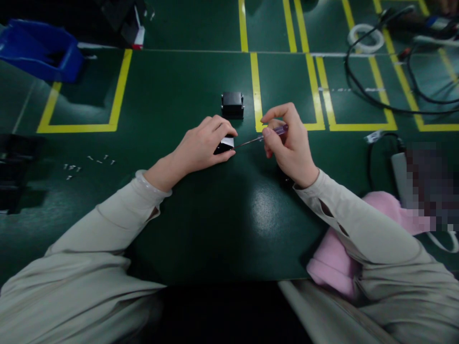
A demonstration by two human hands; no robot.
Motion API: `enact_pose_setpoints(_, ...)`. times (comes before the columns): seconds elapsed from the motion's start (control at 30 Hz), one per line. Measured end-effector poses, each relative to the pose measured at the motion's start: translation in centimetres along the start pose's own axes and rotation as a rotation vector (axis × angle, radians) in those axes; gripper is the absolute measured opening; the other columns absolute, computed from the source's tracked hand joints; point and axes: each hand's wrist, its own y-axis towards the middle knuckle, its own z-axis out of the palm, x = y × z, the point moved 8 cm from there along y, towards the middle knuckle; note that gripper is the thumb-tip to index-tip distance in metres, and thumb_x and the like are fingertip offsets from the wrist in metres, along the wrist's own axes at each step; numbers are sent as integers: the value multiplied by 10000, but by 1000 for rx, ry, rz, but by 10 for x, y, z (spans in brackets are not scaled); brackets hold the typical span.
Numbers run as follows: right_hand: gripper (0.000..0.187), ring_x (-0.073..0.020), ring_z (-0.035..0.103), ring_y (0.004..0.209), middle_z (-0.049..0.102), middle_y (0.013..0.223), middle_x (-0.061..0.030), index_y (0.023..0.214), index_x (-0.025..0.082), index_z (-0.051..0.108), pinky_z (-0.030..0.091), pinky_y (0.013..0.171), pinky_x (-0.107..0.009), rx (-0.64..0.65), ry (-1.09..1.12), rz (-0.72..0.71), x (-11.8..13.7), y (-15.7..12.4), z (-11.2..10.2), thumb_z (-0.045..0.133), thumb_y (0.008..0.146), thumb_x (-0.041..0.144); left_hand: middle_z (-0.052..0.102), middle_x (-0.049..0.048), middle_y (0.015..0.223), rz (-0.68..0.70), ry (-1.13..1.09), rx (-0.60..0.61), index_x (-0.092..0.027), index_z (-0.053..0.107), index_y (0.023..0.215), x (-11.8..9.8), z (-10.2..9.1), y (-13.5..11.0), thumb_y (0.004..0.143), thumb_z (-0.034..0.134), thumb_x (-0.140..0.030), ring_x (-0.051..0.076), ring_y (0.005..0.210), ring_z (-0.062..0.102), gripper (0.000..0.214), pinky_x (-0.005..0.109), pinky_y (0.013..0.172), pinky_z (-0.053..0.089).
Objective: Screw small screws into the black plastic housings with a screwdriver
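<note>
My left hand point(201, 145) is closed around a small black block point(225, 145) with a pale, shiny face, pressing it to the green tabletop. Between the fingers and thumb of my right hand point(289, 143) is a screwdriver point(278, 131) with a purplish, see-through handle. Its thin metal shaft points left, and the tip meets the right side of the block by my left thumb; the exact contact is too small to make out. Just beyond my left hand stands a second black block point(232, 104) with small shiny bits at its sides.
Several small screws point(73, 167) lie at the left. A blue bin point(43, 50) sits at the back left, with dark parts point(16, 167) nearer. At the right are black cables point(358, 93), a white ring-shaped roll point(366, 38) and a pink cloth item point(333, 263).
</note>
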Motion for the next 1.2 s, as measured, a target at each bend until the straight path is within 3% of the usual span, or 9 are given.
enact_pose_setpoints(0.27, 289, -53, 473, 491, 548, 732, 55, 1073, 248, 516, 454, 504, -234, -2, -12, -23, -2, 0, 1, 484, 1014, 530, 578, 123, 1314, -2, -1, 5, -184, 547, 1266, 1, 2, 0, 930, 611, -356, 310, 1233, 555, 383, 483, 1016, 507)
enact_pose_setpoints(0.47, 252, -60, 505, 554, 577, 841, 29, 1095, 255, 504, 483, 546, -249, -38, -22, -49, -2, 1, -1, 517, 1008, 491, 583, 123, 1307, 0, 1, -3, -186, 552, 1260, 0, 1, 1, 927, 619, -350, 311, 1225, 564, 378, 471, 994, 519)
enact_pose_setpoints(0.77, 233, -58, 427, 481, 457, 651, 66, 971, 246, 530, 394, 475, -238, -28, -23, -43, 2, 0, -2, 501, 1020, 473, 584, 128, 1310, 10, 2, -2, -182, 542, 1266, 1, 1, 0, 931, 619, -359, 317, 1224, 568, 386, 486, 994, 521)
enact_pose_setpoints(0.97, 249, -76, 527, 620, 576, 862, 9, 1059, 246, 535, 483, 560, -250, -24, -19, -70, 0, 1, -2, 507, 1012, 489, 580, 125, 1308, 6, 3, -3, -186, 543, 1271, 1, 2, 0, 927, 621, -350, 318, 1227, 567, 389, 478, 974, 530)
enact_pose_setpoints(1.2, 314, -55, 470, 525, 523, 736, 41, 954, 237, 554, 474, 540, -243, -15, -38, -42, 1, 1, -2, 480, 1012, 537, 574, 123, 1311, -2, -1, 6, -190, 543, 1272, 1, 2, 0, 933, 612, -354, 321, 1236, 560, 383, 497, 1001, 519)
